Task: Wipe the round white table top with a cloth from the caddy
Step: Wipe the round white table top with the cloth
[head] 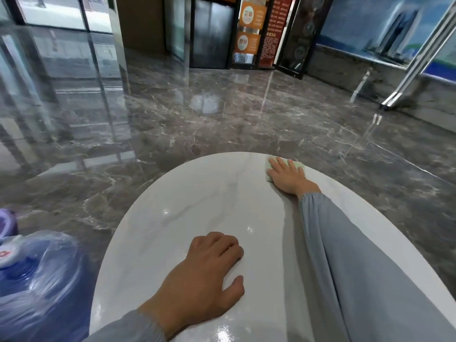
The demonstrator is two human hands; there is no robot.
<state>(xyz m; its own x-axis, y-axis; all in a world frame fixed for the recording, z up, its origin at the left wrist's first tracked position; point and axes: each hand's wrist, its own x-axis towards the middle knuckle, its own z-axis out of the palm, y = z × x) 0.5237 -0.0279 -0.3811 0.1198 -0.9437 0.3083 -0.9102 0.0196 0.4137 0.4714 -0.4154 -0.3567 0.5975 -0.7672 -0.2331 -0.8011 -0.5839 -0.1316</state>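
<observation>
Two hands lie on the round white table top (197, 193), neither gripping: our right hand (286, 172) presses the pale green cloth (299, 165) flat at the far rim, so we should draw overlapping strokes toward us while our loosely curled left hand (209, 265) braces.

The right hand (287, 175) covers most of the cloth (268, 165). The table top (197, 206) is cut off at the frame's bottom edge. The blue wrapped object (37, 267), lower left, is blurred and cropped.
</observation>
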